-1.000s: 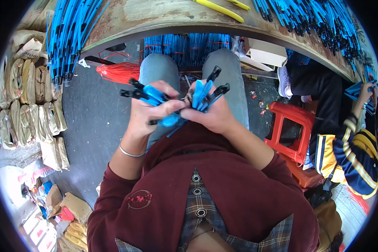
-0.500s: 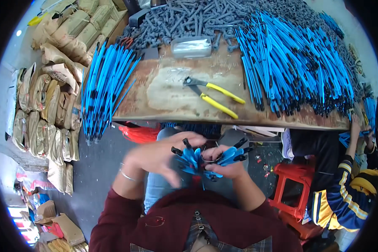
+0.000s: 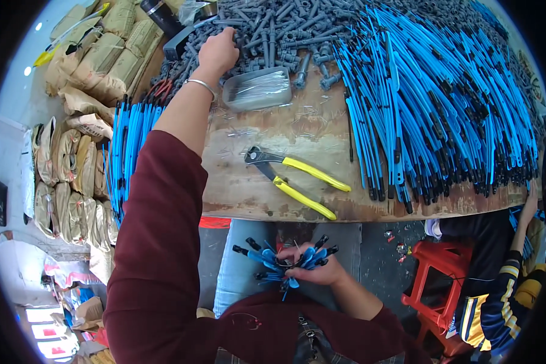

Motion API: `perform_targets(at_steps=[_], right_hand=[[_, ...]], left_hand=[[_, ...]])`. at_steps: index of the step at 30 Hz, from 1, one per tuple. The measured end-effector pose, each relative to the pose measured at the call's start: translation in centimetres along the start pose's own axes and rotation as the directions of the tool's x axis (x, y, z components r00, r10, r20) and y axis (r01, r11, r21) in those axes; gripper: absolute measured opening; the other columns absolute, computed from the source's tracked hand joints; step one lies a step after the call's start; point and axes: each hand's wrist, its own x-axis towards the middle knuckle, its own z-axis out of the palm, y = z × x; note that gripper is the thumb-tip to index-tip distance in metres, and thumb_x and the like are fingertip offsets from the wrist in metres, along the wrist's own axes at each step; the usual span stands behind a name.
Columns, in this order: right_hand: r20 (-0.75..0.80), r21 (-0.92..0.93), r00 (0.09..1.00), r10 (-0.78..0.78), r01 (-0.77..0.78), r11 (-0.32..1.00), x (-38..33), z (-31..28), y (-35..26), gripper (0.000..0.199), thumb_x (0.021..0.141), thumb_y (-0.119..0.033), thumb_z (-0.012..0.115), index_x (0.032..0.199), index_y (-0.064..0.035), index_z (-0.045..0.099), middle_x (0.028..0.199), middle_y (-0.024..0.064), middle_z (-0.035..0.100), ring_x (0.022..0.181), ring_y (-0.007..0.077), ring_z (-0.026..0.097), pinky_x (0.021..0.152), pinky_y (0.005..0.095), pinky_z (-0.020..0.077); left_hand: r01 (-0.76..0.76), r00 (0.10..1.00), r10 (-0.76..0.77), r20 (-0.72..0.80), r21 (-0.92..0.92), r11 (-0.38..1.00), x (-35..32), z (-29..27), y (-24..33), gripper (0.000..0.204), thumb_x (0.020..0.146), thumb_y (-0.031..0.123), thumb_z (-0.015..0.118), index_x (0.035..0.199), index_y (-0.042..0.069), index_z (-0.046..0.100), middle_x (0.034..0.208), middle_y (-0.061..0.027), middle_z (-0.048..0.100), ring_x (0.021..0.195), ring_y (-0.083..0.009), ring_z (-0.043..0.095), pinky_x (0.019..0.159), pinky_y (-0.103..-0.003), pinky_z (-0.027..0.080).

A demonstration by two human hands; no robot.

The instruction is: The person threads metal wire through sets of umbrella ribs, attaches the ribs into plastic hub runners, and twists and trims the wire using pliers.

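Observation:
My right hand (image 3: 319, 267) is closed around a bundle of blue strips with black tips (image 3: 267, 259), held over my lap. The strips fan out on both sides of my fingers. With the arm stretched forward, my left hand (image 3: 218, 53) rests at the near left edge of a heap of grey plastic bolt-like parts (image 3: 279, 30). Its fingers look curled down, and what they grip, if anything, is hidden. Beside that wrist sits a clear plastic box (image 3: 258, 90) of thin, pale pins. End cutters with yellow handles (image 3: 297, 179) lie on the wooden table (image 3: 230, 182).
A big pile of blue strips (image 3: 443, 115) covers the table's right side. More blue strips (image 3: 122, 148) lie at the left, partly behind my sleeve. Brown paper packages (image 3: 73, 158) are stacked further left. Another person's sleeve (image 3: 503, 297) and a red stool (image 3: 437, 279) are at the right.
My left hand has left the bundle over my lap and reached forward to the grey heap. My right hand keeps hold of the strips. The view has shifted.

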Motion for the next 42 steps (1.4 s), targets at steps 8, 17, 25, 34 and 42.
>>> perform_targets(at_steps=[8,17,25,34,42], right_hand=[[-0.025,-0.03,0.999,0.042,-0.043,0.999,-0.1,1.0,-0.8,0.023,0.068,0.002,0.072,0.081,-0.0042,0.054,0.101,0.0131,0.063,0.091,0.0173,0.059,0.08,0.0324,0.0481],[0.019,-0.297,0.976,-0.219,0.215,0.931,-1.7,5.6,-1.0,0.034,0.066,-0.009,0.075,0.097,-0.0029,0.063,0.083,0.0085,0.065,0.071,0.0176,0.064,0.067,0.027,0.0495],[0.055,-0.406,0.983,-0.173,0.18,0.896,-3.3,8.4,-1.3,0.027,0.063,0.0,0.075,0.078,-0.0028,0.052,0.096,0.0148,0.065,0.091,0.0208,0.062,0.079,0.034,0.0493],[0.085,-0.416,0.995,-0.051,0.082,0.905,-1.0,9.1,-2.2,0.029,0.064,0.0,0.074,0.091,0.0002,0.062,0.089,0.008,0.066,0.079,0.0139,0.061,0.072,0.0282,0.0492],[0.054,-0.332,0.999,-0.006,0.023,0.943,-0.7,9.3,-1.2,0.028,0.064,-0.004,0.075,0.089,-0.0004,0.064,0.084,0.0049,0.065,0.065,0.0096,0.058,0.061,0.0245,0.0467]], left_hand=[[-0.135,0.973,0.027,-0.231,-0.468,0.873,-10.7,-8.0,-0.6,0.01,0.071,0.011,0.061,0.078,0.004,0.06,0.079,-0.0113,0.059,0.071,-0.0264,0.059,0.067,-0.034,0.048],[-0.348,0.925,0.334,-0.183,-0.048,0.936,-22.3,-6.9,-0.9,0.027,0.072,0.01,0.065,0.095,0.003,0.054,0.092,-0.0171,0.057,0.08,-0.0351,0.057,0.068,-0.04,0.047],[-0.193,0.981,0.167,-0.098,-0.582,0.79,-27.0,-10.4,0.5,0.037,0.077,0.001,0.057,0.114,0.005,0.053,0.089,-0.0132,0.057,0.082,-0.025,0.057,0.069,-0.032,0.046],[0.169,0.945,0.247,0.215,-0.966,0.194,-42.1,-10.9,0.0,0.041,0.081,-0.001,0.057,0.12,0.004,0.05,0.098,-0.0042,0.059,0.084,-0.0104,0.056,0.072,-0.025,0.046],[0.468,0.832,0.406,0.379,-0.872,-0.144,-42.2,-10.6,-1.0,0.039,0.078,-0.002,0.061,0.116,0.0,0.054,0.101,-0.0078,0.06,0.089,-0.0105,0.057,0.075,-0.022,0.046]])
